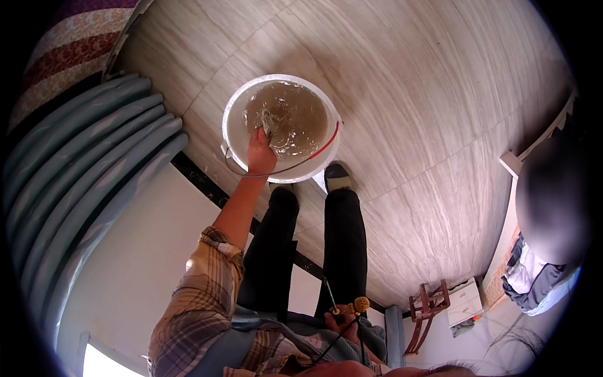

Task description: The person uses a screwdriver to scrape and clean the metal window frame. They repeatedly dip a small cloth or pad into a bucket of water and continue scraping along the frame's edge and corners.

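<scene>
A white bucket (229,129) holds brownish, rippling water (301,113). My left hand (259,151) reaches over its near rim, fingers closed on a wet, greyish cloth (268,122) at the water's surface. The bucket's wire handle, with a red grip (325,142), lies down toward me and passes by my left wrist. Close to my lap, my right hand (341,319) is curled. A thin rod with a yellow collar (331,296) sticks up at its fingers; whether it is gripped is unclear. Beside it hangs a round yellow bobble (361,305) on black cords.
Both my feet stand on the tiled floor (421,113) just behind the bucket. To the left are thick blue-grey ridged folds (94,157) and a patterned red fabric (75,47). At right sit a reddish-brown wooden chair (429,308), a white drawer unit (465,303) and piled clothes (527,273).
</scene>
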### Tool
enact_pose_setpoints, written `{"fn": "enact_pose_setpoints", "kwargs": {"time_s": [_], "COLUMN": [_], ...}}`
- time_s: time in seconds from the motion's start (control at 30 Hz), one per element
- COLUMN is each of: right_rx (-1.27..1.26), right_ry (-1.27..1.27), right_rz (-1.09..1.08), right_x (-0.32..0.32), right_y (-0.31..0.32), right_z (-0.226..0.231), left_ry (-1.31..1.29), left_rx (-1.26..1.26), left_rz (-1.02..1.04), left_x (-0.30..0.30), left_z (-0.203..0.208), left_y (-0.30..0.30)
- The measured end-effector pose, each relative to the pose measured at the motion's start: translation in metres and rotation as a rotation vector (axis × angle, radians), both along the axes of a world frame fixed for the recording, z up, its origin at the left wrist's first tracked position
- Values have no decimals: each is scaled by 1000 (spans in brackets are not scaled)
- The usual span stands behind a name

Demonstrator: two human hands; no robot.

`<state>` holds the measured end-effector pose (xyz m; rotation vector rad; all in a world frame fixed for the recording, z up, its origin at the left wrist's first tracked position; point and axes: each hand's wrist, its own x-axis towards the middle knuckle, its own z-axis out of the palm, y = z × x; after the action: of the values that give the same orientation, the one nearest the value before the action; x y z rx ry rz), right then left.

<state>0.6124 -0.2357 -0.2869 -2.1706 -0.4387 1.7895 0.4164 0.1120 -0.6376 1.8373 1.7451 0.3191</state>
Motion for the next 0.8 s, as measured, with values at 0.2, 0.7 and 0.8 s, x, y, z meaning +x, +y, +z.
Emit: {"fn": "enact_pose_setpoints", "kwargs": {"time_s": [0.2, 0.7, 0.8], "right_rx": [-5, 35, 7], "right_ry": [-48, 26, 17], "right_rz": [86, 93, 101], "right_x": [6, 8, 11], "right_y": [20, 14, 31], "right_z": [5, 3, 6], "left_ry": [-29, -390, -328], "left_rx": [-177, -577, -578], "left_rz": [160, 187, 281], "left_x": [16, 0, -2], "left_z": [-12, -51, -37], "left_y": [9, 15, 29]}}
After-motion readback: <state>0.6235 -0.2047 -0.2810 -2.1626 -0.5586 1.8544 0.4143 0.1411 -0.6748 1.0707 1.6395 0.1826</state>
